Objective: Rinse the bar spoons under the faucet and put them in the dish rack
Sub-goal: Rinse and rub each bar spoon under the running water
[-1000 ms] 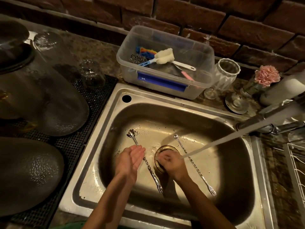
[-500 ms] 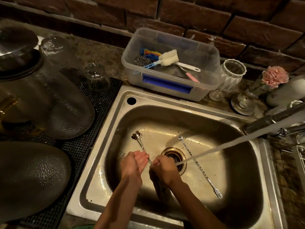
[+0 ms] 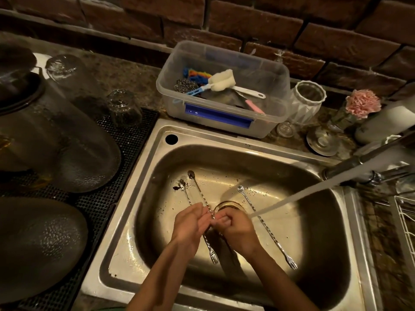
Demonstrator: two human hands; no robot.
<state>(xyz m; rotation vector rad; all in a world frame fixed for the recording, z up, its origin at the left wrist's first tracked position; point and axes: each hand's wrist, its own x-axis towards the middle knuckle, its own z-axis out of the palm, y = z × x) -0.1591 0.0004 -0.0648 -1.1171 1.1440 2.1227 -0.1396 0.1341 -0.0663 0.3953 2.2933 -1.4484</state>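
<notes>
Pinching a bar spoon (image 3: 203,198) mid-shaft, right hand (image 3: 235,227) grip is curled tight on the twisted stem, over the drain (image 3: 226,205). Left hand (image 3: 190,223) grip is released, fingers straight, palm cupped against the same shaft. Water stream (image 3: 314,189) from faucet (image 3: 350,162) lands just right of the right hand. Second spoon (image 3: 186,194), bowl dirty, lies on the sink (image 3: 224,135) floor under the left hand; third spoon (image 3: 265,225) lies apart on the right. Dish rack (image 3: 406,223) at far right edge shows no spoons, so rinsing looks barely begun. Both forearms reach in from below, wrists converging.
</notes>
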